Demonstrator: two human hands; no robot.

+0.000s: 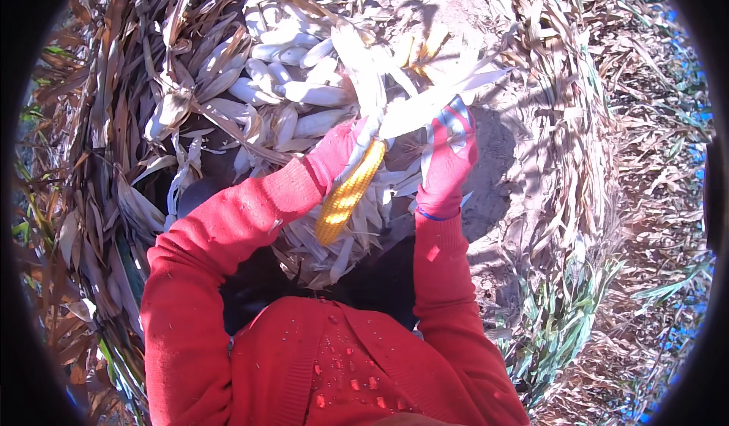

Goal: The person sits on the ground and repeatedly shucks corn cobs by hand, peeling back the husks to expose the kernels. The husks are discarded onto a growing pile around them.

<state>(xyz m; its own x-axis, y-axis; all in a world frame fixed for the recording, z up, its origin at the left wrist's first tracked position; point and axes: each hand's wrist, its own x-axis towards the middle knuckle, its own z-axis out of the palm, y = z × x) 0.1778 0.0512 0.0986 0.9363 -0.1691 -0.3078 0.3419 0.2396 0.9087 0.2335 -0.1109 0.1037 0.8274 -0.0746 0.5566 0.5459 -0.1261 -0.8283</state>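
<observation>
My left hand (347,147), in a red and grey work glove, grips an ear of yellow corn (350,198) near its husk end. The kernels are bare and the tip points down towards my lap. Pale dry husk leaves (364,67) spread upward and to the right from the ear's base. My right hand (451,135), gloved alike, is to the right of the ear, its fingers curled against a long husk leaf (421,110). Glare and the fingers hide whether they pinch it.
Beyond my left hand lies a heap of ears in pale husks (313,93). Bare yellow ears (435,41) lie on the soil at the upper right. Loose husks (342,255) lie between my legs. Dry corn stalks (105,158) are piled at the left, more (575,158) at the right.
</observation>
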